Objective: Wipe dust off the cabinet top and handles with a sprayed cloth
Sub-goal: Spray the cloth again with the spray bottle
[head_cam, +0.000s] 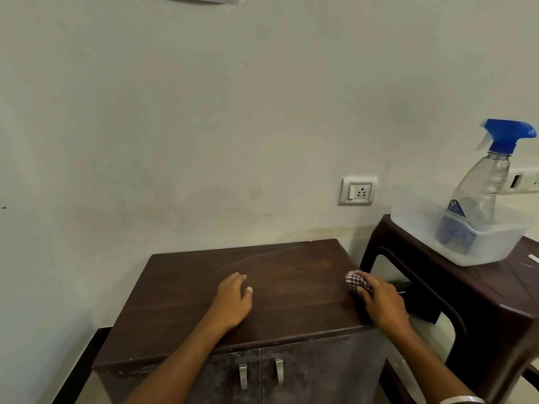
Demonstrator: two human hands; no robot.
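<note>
Nearest, two metal handles (260, 374) hang on the doors just below the cabinet top (204, 275). On that top, the left hand (233, 298) lies open and flat near the middle. At the top's right edge, the right hand (382, 301) is closed around a checked cloth (354, 281), pressing it down. Beyond and right of the top, a spray bottle (481, 188) stands in a clear tub (420, 225) on a brown stool (495, 301).
</note>
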